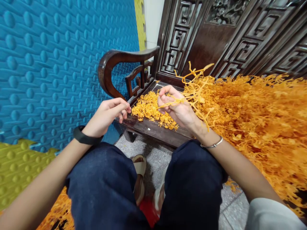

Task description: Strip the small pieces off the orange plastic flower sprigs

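Head view, looking down past a seated person's knees in dark trousers [103,182] at the left end of a dark wooden bench seat [160,132]. The right hand [180,111] is raised over the seat, its fingers curled narrowly around the stem of a branched orange sprig [200,100]. The sprig's thin twigs fan out above the wrist, toward the back edge of the seat. The left hand [104,115] hovers by the front left corner, beside the curved armrest [105,72]; its fingers are loosely bent and close together, and whether they pinch anything cannot be told.

Between the hands, a low pile of small frilly orange pieces [151,105] covers the left end of the seat, near the front edge. To the right, a large, fluffy orange heap [261,121] spreads along the bench before its carved back [203,48].

The step in hand appears to be working over this single sprig, whose visible twigs look mostly bare. The next move seems to call for a light, exact pinch and a clear path, since the twigs could snag on the heap.
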Motion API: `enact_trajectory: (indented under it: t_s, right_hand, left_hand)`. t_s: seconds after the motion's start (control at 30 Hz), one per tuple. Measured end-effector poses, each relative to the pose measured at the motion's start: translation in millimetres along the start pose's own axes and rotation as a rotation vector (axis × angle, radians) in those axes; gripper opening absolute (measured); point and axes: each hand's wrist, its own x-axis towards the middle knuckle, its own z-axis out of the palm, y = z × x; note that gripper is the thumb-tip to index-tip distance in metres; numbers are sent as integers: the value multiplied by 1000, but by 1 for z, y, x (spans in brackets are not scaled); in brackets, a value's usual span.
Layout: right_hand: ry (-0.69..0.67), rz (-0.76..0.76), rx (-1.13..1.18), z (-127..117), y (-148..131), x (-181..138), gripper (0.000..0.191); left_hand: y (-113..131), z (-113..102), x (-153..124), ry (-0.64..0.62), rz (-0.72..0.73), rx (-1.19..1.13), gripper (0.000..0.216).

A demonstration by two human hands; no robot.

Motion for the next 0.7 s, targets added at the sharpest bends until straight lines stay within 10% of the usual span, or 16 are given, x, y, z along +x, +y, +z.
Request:
enact_trajectory:
  t_s: [0.37, 0.7]
  right_hand:
    - [-74, 98, -39, 0, -1, 1, 17]
    - [-294, 300, -552, 12, 15, -5, 9]
  left_hand:
    - [0, 2, 1, -44, 36, 4, 13]
    - [12, 14, -19, -434, 528, 539, 41]
